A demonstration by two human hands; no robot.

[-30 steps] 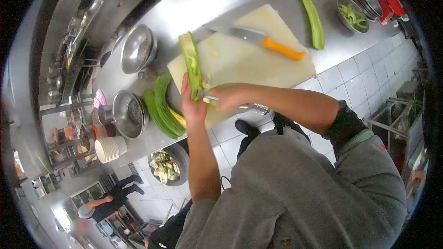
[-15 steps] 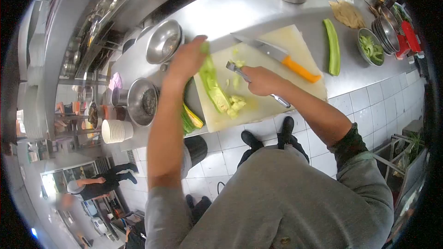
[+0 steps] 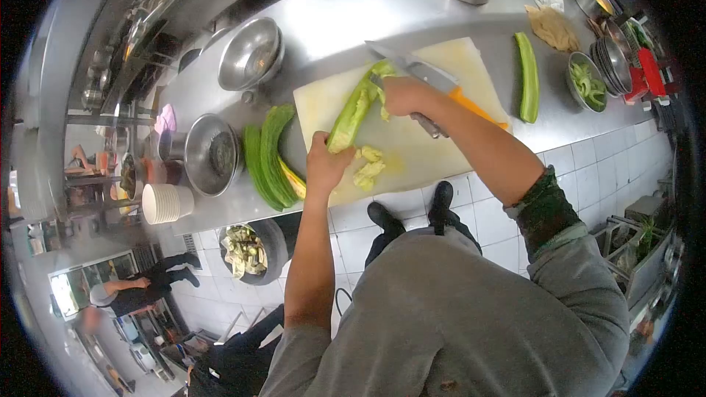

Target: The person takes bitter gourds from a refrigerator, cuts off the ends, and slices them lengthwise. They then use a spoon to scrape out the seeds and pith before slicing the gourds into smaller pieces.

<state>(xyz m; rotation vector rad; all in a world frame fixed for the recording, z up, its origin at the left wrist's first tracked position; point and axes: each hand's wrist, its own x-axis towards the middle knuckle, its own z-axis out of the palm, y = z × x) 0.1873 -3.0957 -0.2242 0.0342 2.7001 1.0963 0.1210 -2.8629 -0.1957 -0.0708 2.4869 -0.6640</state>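
My left hand (image 3: 326, 165) is closed round the near end of a hollowed, pale-green length of gourd (image 3: 353, 114), which lies slanted on a white cutting board (image 3: 448, 151). At the gourd's far end, my right hand (image 3: 404, 95) grips a metal peeler (image 3: 430, 125); its head is partly hidden against the flesh. Soft yellowish pulp (image 3: 368, 173) sits on the board beside my left hand. Beyond my right hand lies a knife (image 3: 471, 105) with an orange handle. Uncut-looking green gourds (image 3: 268, 158) and a yellow-fleshed piece rest left of the board.
Steel bowls (image 3: 212, 154) and stacked white cups (image 3: 168, 204) stand on the left. On the right are another gourd length (image 3: 527, 77), a bowl of green slices (image 3: 587, 84) and a cloth (image 3: 553, 27). A scraps bin (image 3: 250, 254) stands below the counter edge. Other people stand at lower left.
My left hand has moved from the gourd's far end to its near end. My right hand has shifted up with the peeler, onto the gourd's far end.
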